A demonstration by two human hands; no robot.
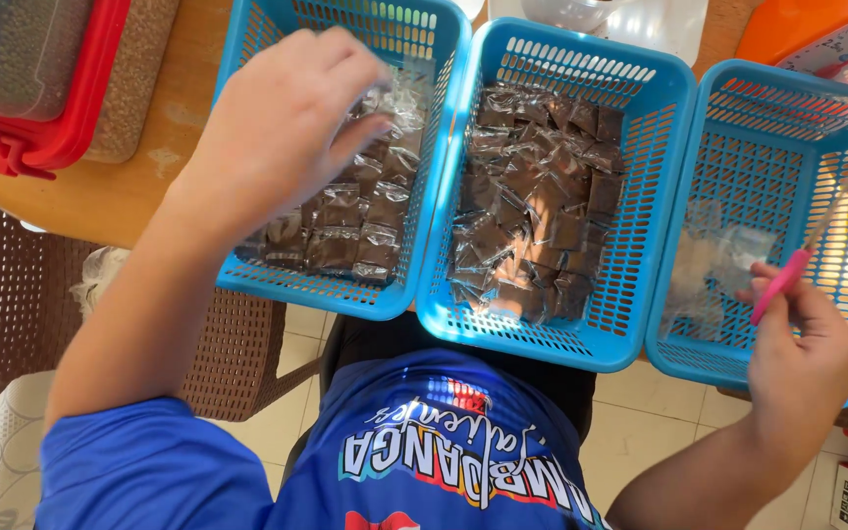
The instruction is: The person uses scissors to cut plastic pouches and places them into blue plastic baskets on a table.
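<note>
Baskets: three blue ones side by side on a wooden table point(110, 196). Landmark is the middle basket point(640, 98).

- Middle basket: packed with small clear packets point(532, 206) of dark brown stuff, piled loosely.
- Left basket point(247, 39), touching the middle one's left wall: same kind of packets point(345, 231), laid flatter, mostly in its near half.
- Right basket point(787, 108), against the middle one's right wall: only a few empty-looking clear bags point(714, 260) near its front.

Hands:
- Left hand point(277, 128) hovers over the left basket, fingers bunched together, tips pinching a crinkled clear packet point(399, 98) above that basket's far right part. The hand blocks much of the basket's far left.
- Right hand point(802, 358) sits at the right basket's near edge, well right of the middle basket. Fingers curled round the pink handle of a thin tool point(817, 236); its pale upper part slants over the right basket. Motion blur, so can't tell what kind of tool.

Around:
- Red-rimmed container point(41, 128) far left of the middle basket, on the table edge.
- Orange tray point(787, 25) behind the right basket.
- Brown woven chair point(12, 294) below the left basket.
- Blue shirt point(424, 451) just under the middle basket's front edge, tiled floor point(660, 412) to its right.
</note>
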